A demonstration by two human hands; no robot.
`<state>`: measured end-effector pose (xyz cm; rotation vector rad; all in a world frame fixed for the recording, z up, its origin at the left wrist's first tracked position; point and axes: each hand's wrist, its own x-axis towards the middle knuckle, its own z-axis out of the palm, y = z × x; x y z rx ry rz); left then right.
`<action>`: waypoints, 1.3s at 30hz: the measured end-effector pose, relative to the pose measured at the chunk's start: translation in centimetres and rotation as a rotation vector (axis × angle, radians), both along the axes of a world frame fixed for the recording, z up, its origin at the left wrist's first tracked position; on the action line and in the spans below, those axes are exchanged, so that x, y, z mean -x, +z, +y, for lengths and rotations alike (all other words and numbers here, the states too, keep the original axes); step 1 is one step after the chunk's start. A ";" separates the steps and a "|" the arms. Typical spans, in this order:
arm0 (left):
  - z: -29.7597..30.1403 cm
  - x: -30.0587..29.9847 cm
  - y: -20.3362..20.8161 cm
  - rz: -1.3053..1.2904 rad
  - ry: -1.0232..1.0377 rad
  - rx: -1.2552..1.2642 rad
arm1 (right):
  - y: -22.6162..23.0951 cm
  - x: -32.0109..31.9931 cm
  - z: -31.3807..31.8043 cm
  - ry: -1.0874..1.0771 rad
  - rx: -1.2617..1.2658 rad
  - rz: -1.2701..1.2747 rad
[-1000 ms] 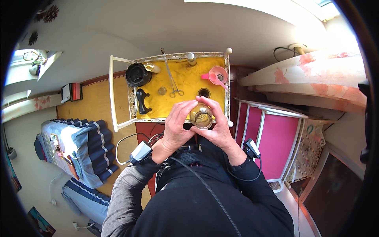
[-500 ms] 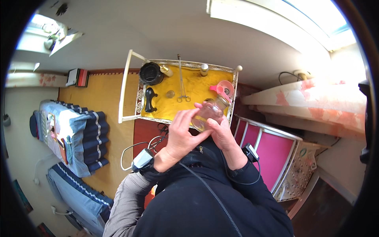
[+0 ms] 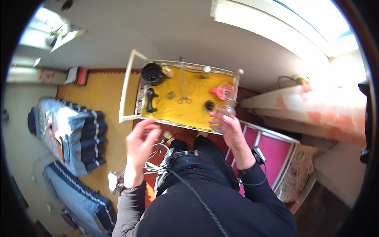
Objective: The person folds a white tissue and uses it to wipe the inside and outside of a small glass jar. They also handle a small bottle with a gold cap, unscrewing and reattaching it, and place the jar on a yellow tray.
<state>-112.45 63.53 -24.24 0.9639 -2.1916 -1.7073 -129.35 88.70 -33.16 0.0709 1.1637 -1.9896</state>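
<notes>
My right hand is closed around a clear glass bottle at the near right corner of a yellow-covered metal table. Its neck points up and away from me, and my fingers hide part of the body. To the left, my left hand is raised with nothing in it, thumb and fingers apart and slightly blurred. A pink funnel-like cup with a handle lies just beyond the bottle. Left of the bottle sits a round black lid-like piece.
On the table are long scissor-handled forceps, a black round container, a gold-topped bottle, a white-capped bottle, a black curved object and a small clear disc. Cables hang by my waist.
My left hand has let go of the glass bottle and moved away to the left. My right hand keeps the bottle and has shifted rightward. The black lid-like piece now shows fully.
</notes>
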 end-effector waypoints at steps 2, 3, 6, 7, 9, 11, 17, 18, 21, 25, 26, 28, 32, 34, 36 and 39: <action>-1.9 -0.5 0.5 -0.044 0.080 -0.059 | -0.4 -0.9 0.0 -0.015 0.114 -0.128; -2.6 -0.8 0.9 -0.049 0.096 -0.049 | -0.7 -1.5 -0.1 -0.007 0.168 -0.149; -3.9 -2.1 1.7 -0.082 0.100 -0.033 | -1.6 -3.7 -1.1 -0.016 0.221 -0.103; -4.3 -3.1 2.1 -0.092 0.053 0.046 | -1.6 -4.5 -1.6 -0.029 0.169 -0.065; -4.9 -5.7 2.9 -0.100 0.029 0.149 | -1.3 -6.7 -2.7 -0.062 0.178 -0.021; -6.8 -8.6 3.4 -0.078 0.005 0.073 | -0.8 -9.0 -5.1 -0.051 0.189 0.058; -14.4 -21.5 2.4 0.065 0.172 0.157 | 2.0 -16.5 -15.7 0.001 0.056 0.173; -15.6 -24.1 2.0 0.064 0.232 0.109 | 2.5 -17.5 -17.7 0.031 0.043 0.152; -18.3 -31.4 1.1 0.067 0.447 0.088 | 3.8 -20.3 -23.6 0.202 0.176 0.206; -20.2 -38.8 0.0 0.050 0.699 0.086 | 5.0 -23.0 -29.8 0.324 0.194 0.216; -20.5 -40.2 -0.3 0.073 0.738 0.090 | 5.4 -23.5 -30.9 0.340 0.188 0.208; -21.4 -41.8 -1.1 0.111 0.821 0.085 | 6.2 -24.1 -33.0 0.365 0.173 0.190; -23.5 -43.1 -2.0 0.183 0.869 0.011 | 7.3 -24.5 -37.1 0.385 0.147 0.180; -25.2 -42.9 -1.9 0.205 0.856 0.000 | 7.7 -24.2 -39.5 0.416 0.145 0.188; -27.0 -42.2 -1.5 0.201 0.881 -0.004 | 7.7 -24.3 -41.9 0.424 0.134 0.172; -30.2 -41.2 -0.5 0.267 0.927 0.059 | 7.2 -24.5 -46.3 0.462 0.203 0.135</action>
